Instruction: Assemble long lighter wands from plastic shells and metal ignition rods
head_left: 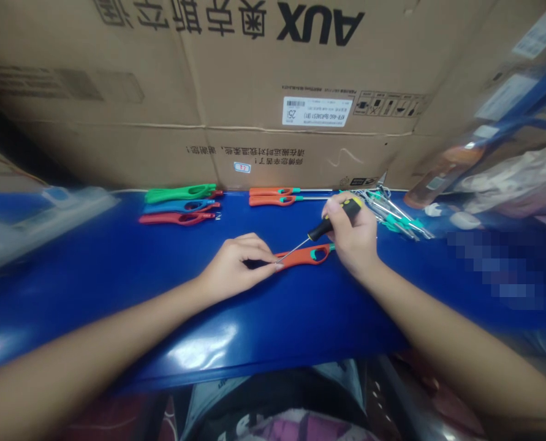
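At ten o'clock, three lighters [181, 206] lined up; at twelve, two orange lighters [273, 196], seemingly done. Centre: left hand [238, 264] pinching the orange lighter body [307, 255] flat on the blue table [116, 269]; right hand [353, 236] clenched round the screwdriver [319, 231], tip on that body. At two o'clock, loose stems [392, 214], seemingly unfitted. Open room toward nine; carton [300, 92] close at twelve, table edge at six.

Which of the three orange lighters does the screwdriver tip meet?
The orange lighter pinched by the left hand, screwdriver at its end; the other two lie untouched beside the cardboard box.
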The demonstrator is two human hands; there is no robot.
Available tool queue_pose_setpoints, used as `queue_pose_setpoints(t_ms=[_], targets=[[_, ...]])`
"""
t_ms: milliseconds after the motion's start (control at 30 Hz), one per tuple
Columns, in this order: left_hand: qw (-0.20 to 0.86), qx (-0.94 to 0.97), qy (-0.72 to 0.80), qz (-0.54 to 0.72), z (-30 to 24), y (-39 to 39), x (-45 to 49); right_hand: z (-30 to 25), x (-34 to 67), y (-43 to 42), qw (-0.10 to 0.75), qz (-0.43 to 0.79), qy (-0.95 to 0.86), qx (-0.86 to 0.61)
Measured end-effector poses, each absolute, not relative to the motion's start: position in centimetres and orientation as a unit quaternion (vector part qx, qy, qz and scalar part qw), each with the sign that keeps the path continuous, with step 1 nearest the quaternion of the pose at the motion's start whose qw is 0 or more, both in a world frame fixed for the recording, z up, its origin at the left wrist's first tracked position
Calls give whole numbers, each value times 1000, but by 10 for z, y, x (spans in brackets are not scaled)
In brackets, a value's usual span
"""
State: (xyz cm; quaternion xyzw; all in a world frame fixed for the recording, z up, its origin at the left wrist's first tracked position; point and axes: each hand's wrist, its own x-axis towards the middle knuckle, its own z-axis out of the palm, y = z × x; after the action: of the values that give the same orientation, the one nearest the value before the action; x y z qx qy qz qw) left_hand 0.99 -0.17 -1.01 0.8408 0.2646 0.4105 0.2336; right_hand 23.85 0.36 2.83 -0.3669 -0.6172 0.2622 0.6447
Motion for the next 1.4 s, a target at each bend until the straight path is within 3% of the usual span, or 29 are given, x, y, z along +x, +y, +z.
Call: queue_pose_setpoints(t_ms=[100,267,500,733,933,1400], targets=[[217,850,263,401,-11,-3,10,31,237,-5,623,231,-680,-311],[213,852,267,396,-12,-2,11,32,228,-20,591,318,-681,-292],[241,839,274,403,-9,0,13,28,224,-22,633,277,-659,-297],[239,841,278,397,-10,1,12,25,231,-20,558,332,-705,-284],[247,845,268,391,-10,1,13,19,224,-14,609,270,-700,-255],[202,889,305,277,-18,4,11,21,227,-15,604,277,-672,-327]])
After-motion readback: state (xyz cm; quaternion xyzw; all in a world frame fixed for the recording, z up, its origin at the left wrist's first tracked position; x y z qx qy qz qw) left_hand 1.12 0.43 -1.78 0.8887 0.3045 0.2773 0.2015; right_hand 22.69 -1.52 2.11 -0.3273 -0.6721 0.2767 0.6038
